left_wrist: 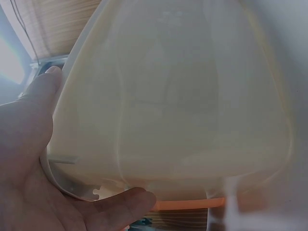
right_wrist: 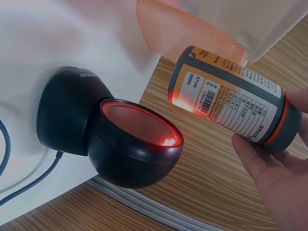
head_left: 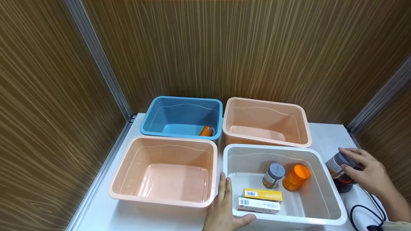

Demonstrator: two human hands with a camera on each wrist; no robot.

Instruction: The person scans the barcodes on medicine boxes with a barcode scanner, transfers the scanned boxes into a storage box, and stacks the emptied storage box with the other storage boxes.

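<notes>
My right hand (head_left: 369, 171) holds a grey-capped supplement bottle (right_wrist: 226, 96) by its cap end, tilted. The bottle's barcode side faces a black barcode scanner (right_wrist: 137, 139), whose round window glows red; a gap separates the two. My left hand (head_left: 223, 205) rests at the near left corner of the white bin (head_left: 330, 205), thumb along its front and fingers up the left side. Inside that bin are another grey-capped bottle (head_left: 273, 175), an orange bottle (head_left: 296, 178), a yellow box (head_left: 262, 194) and a white box (head_left: 258, 205).
A blue bin (head_left: 181, 134) at the back left contains an orange bottle (head_left: 206, 131). Two peach bins stand by it, one at front left (head_left: 163, 202) and one at back right (head_left: 266, 141). The scanner's black cable (head_left: 362, 207) loops on the white table's right side. Wood-grain panels enclose the table.
</notes>
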